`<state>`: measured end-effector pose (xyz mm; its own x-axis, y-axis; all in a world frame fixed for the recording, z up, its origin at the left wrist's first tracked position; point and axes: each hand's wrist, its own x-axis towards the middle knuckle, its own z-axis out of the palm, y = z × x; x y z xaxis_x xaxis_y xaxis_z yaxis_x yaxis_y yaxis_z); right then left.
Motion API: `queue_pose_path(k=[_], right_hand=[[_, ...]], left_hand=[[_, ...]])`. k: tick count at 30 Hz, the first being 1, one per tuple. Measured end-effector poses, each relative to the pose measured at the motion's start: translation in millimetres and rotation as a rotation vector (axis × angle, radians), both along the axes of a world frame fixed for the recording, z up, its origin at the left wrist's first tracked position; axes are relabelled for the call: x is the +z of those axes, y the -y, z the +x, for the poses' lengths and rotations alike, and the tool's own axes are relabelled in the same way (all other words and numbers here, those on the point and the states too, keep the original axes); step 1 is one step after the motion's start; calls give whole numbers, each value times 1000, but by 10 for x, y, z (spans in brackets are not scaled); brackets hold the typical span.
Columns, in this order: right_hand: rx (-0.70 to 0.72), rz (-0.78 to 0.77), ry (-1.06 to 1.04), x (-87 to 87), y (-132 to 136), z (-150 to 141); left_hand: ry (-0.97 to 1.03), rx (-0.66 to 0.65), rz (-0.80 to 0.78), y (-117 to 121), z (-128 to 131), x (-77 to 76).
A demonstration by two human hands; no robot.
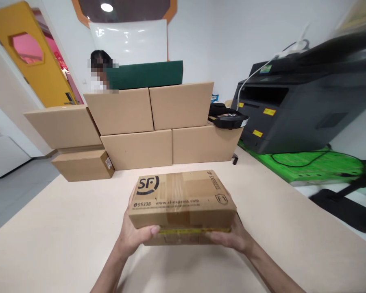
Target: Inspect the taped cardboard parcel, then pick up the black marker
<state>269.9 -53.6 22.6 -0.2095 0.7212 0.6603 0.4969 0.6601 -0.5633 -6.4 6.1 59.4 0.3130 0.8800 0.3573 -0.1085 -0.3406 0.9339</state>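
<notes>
A small taped cardboard parcel printed with "SF" and "SF EXPRESS" is held just above the beige table, near its front middle. My left hand grips the parcel's left end, thumb along the near side. My right hand holds the right end from underneath, its fingers curled on the near lower edge. A strip of yellow tape runs along the parcel's near side.
A wall of plain cardboard boxes is stacked at the table's far side, with a black tape dispenser on the right one. A person sits behind them. A large dark printer on a green pallet stands at right.
</notes>
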Motion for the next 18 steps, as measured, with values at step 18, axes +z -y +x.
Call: queue_pose_path(k=[18], right_hand=[[286,-814,-1196,23,-170,-119]], left_hand=[[202,102,-511,-45,103,117]])
